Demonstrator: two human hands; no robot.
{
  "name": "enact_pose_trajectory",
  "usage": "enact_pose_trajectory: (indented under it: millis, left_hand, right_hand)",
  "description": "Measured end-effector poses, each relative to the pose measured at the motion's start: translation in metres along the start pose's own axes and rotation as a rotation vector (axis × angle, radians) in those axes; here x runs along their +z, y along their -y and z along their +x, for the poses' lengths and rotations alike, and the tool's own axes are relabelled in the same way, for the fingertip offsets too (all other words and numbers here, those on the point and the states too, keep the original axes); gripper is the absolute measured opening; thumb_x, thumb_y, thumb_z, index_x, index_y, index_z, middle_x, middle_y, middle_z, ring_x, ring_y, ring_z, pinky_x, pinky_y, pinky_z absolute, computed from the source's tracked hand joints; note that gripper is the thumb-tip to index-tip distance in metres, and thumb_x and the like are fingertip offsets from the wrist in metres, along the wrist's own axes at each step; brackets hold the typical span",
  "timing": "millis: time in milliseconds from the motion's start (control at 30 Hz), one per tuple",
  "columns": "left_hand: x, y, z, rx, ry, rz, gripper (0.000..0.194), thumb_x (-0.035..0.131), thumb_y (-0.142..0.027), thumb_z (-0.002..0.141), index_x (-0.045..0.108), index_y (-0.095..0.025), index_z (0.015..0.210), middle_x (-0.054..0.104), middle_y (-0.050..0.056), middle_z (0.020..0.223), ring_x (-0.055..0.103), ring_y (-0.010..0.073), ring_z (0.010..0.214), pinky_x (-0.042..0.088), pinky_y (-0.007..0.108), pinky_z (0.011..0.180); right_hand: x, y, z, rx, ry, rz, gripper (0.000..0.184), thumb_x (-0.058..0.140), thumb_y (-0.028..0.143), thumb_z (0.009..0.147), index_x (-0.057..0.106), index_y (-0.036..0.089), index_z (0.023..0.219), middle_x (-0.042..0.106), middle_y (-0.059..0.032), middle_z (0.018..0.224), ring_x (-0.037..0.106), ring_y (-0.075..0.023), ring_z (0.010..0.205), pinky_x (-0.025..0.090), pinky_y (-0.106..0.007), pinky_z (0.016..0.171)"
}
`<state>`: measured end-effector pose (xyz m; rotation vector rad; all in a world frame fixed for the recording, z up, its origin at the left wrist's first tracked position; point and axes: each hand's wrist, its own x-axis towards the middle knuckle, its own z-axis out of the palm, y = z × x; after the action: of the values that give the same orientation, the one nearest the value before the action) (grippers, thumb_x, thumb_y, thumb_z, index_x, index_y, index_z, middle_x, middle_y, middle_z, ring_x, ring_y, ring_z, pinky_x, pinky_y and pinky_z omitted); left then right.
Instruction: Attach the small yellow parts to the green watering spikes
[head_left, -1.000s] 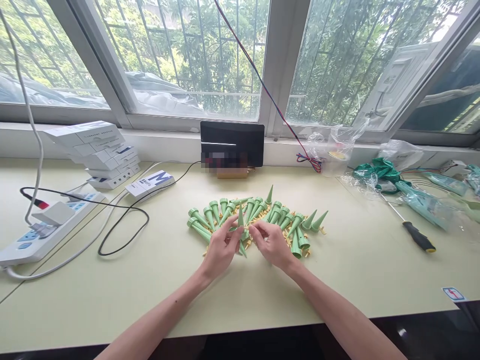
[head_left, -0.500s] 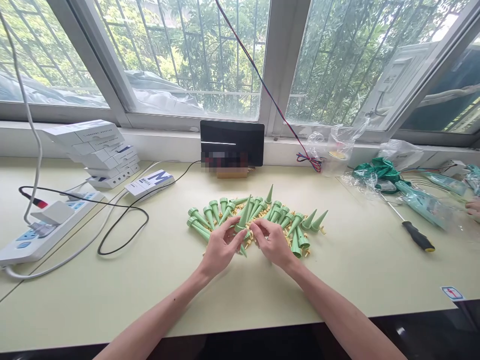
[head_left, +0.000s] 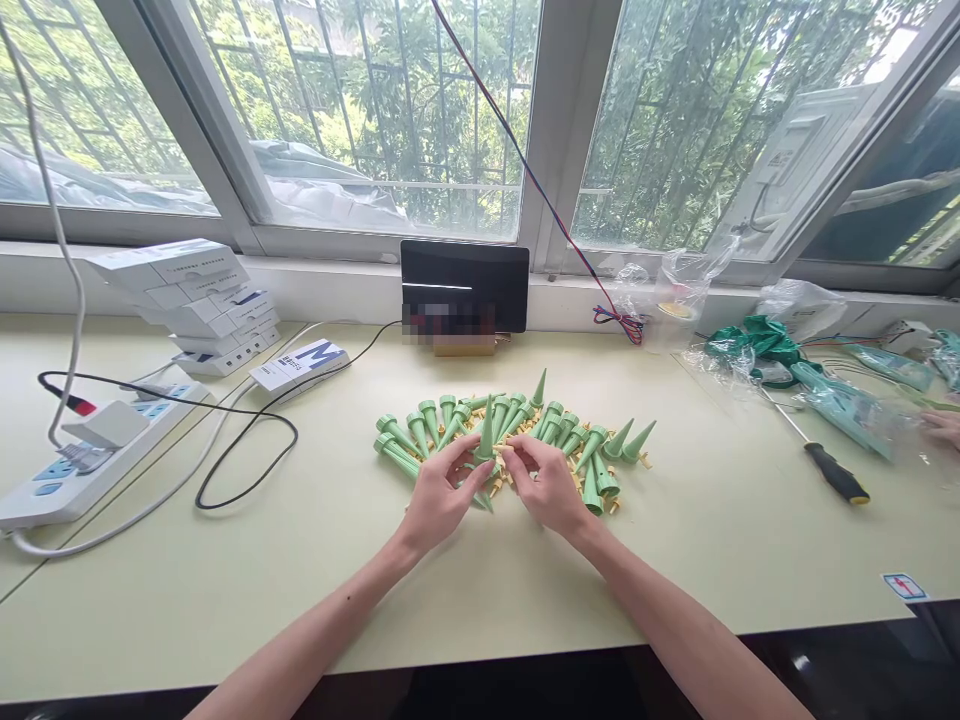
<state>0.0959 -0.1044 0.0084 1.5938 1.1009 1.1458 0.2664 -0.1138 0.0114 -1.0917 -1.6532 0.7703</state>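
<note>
My left hand is closed on a green plastic spike, gripping it near its wide end with the pointed tip up. Close beside it, my right hand pinches a small yellow plastic piece, partly covered by the fingers. Around and behind both hands lie many more green spikes, most on their sides, fanned out over a heap of small yellow pieces. A few spikes at the right stand tilted with their tips up.
A black screen stands at the back. On the left are stacked white boxes, a power strip and loose cables. To the right lie a screwdriver, green bundles and plastic bags. Another person's hand shows at the right edge.
The green spike in my left hand has turned from leaning right to nearly upright. My right hand has barely moved. The other person's hand at the right edge has come further into view.
</note>
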Motion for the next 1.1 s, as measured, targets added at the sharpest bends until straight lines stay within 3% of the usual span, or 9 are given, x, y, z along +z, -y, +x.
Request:
enact_pose_trajectory:
  millis: [400, 667, 800, 967, 1100]
  left_hand:
    - [-0.003, 0.008, -0.001, 0.187, -0.058, 0.153, 0.031, 0.069, -0.035, 0.083, 0.067, -0.018, 0.11, 0.067, 0.004, 0.091, 0.061, 0.0125, 0.066, 0.06, 0.027, 0.061]
    - [-0.003, 0.009, -0.002, 0.242, -0.052, 0.175, 0.027, 0.067, -0.031, 0.085, 0.067, -0.02, 0.11, 0.066, 0.003, 0.087, 0.061, 0.012, 0.066, 0.059, 0.025, 0.061]
    - [-0.002, 0.005, -0.002, 0.246, -0.044, 0.181, 0.026, 0.066, -0.031, 0.086, 0.066, -0.021, 0.109, 0.064, 0.002, 0.083, 0.06, 0.0122, 0.066, 0.058, 0.025, 0.061]
    - [-0.002, 0.001, -0.003, 0.233, -0.012, 0.245, 0.012, 0.064, -0.03, 0.087, 0.065, -0.018, 0.086, 0.054, 0.0, 0.071, 0.052, 0.0112, 0.061, 0.05, 0.022, 0.055]
    - [-0.002, -0.001, -0.003, 0.174, 0.044, 0.254, 0.015, 0.062, -0.031, 0.089, 0.063, -0.017, 0.087, 0.053, -0.001, 0.067, 0.048, 0.0104, 0.059, 0.044, 0.022, 0.053]
  right_hand:
    - [-0.002, -0.004, -0.001, -0.023, 0.046, -0.016, 0.032, 0.047, 0.031, 0.097, 0.051, 0.018, 0.069, 0.044, 0.0019, 0.06, 0.038, -0.0116, 0.054, 0.029, -0.026, 0.052]
    - [-0.002, -0.001, -0.002, 0.015, 0.059, 0.016, 0.033, 0.046, 0.033, 0.098, 0.051, 0.019, 0.069, 0.044, 0.0028, 0.056, 0.038, -0.0111, 0.051, 0.029, -0.025, 0.05]
    - [-0.003, -0.001, -0.002, 0.01, 0.057, 0.015, 0.033, 0.045, 0.033, 0.099, 0.052, 0.019, 0.07, 0.045, 0.0026, 0.056, 0.039, -0.0112, 0.051, 0.03, -0.025, 0.051]
    - [-0.004, -0.003, -0.002, -0.036, 0.07, -0.031, 0.031, 0.047, 0.032, 0.098, 0.055, 0.018, 0.071, 0.048, 0.001, 0.062, 0.042, -0.012, 0.056, 0.033, -0.025, 0.054]
    - [-0.005, -0.003, -0.002, -0.068, 0.065, -0.059, 0.028, 0.049, 0.03, 0.097, 0.056, 0.018, 0.073, 0.049, 0.0004, 0.065, 0.043, -0.0127, 0.059, 0.035, -0.026, 0.056]
